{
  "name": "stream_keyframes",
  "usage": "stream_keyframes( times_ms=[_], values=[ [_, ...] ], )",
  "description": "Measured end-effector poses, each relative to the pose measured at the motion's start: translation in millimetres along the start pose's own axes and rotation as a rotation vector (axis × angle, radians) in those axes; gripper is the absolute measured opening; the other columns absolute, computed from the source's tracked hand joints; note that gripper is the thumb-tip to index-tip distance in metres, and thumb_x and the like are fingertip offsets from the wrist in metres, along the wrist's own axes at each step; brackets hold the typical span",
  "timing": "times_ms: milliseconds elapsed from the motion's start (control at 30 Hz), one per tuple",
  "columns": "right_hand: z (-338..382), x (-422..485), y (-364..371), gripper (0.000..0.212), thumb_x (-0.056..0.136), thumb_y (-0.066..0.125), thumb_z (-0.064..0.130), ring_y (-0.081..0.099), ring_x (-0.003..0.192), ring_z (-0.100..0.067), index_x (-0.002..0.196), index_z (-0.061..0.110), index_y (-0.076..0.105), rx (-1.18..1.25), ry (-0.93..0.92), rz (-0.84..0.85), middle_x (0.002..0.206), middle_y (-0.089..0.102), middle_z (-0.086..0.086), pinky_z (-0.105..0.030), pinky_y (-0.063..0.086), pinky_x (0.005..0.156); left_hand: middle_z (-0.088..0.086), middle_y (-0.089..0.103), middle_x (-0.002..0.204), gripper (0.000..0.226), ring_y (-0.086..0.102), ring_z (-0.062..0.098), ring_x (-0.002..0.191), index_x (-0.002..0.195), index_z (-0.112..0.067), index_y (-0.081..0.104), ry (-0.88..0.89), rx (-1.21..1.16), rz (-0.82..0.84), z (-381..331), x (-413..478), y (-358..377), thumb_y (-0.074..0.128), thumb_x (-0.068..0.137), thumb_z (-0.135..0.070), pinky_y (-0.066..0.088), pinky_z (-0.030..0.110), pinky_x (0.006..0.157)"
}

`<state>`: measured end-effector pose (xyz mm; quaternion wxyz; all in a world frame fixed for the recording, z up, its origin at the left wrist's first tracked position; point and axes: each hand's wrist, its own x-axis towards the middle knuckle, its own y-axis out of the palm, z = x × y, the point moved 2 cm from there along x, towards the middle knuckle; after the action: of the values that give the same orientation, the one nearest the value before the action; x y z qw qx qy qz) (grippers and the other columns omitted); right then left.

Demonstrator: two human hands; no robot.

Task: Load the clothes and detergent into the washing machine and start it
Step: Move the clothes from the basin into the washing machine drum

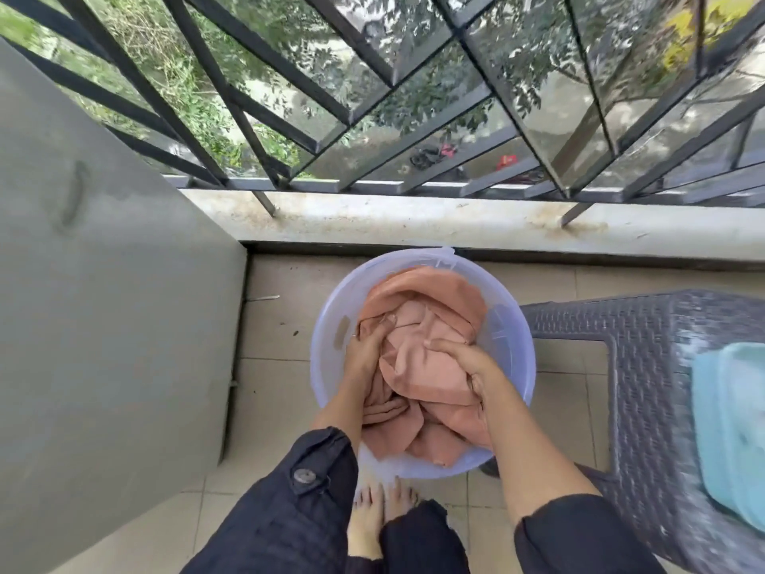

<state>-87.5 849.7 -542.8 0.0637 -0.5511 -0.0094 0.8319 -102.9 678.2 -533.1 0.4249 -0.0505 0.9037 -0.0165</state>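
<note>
The fingers of the left hand and right hand are partly buried in the crumpled peach-orange cloth, which hides the bottom of the translucent pale-blue round plastic tub. The dark grey woven-pattern plastic table runs off the right edge. The pale turquoise object on it is blurred and cut off, so it cannot be identified. The flat grey panel at left is cropped too.

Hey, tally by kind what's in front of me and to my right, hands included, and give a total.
Translucent tub: 1
Bundle of peach cloth, in the tub: 1
Grey wicker-style furniture piece: 1
Light blue item on it, too blurred to name: 1
Hands, left hand and right hand, both gripping the peach cloth: 2
Total: 6
</note>
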Motion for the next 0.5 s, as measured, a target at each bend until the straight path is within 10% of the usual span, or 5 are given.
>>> stream_keyframes(
  times_ms=[200,500],
  values=[
    [47.3,-110.4,-4.9,0.058,0.063,0.082,0.039,0.064,0.101,-0.025,0.114,0.017,0.062,0.000,-0.102,-0.032,0.106,0.069,-0.003,-0.042,0.050,0.096,-0.004,0.067,0.118,0.049,0.062,0.017,0.110,0.111,-0.043,0.062,0.028,0.014,0.055,-71.5,-78.5,-9.8,0.069,0.067,-0.064,0.045,0.042,0.103],
    [123.3,-268.4,-12.1,0.034,0.079,0.073,0.025,0.063,0.057,-0.020,0.107,0.012,0.060,0.096,-0.166,-0.018,0.080,0.061,-0.010,-0.014,0.044,0.038,-0.005,0.069,0.099,0.031,0.065,0.016,0.097,0.090,-0.043,0.063,0.089,-0.016,0.035,-180.1,-186.7,-28.6,0.072,0.066,-0.062,0.051,0.037,0.094]
  ],
)
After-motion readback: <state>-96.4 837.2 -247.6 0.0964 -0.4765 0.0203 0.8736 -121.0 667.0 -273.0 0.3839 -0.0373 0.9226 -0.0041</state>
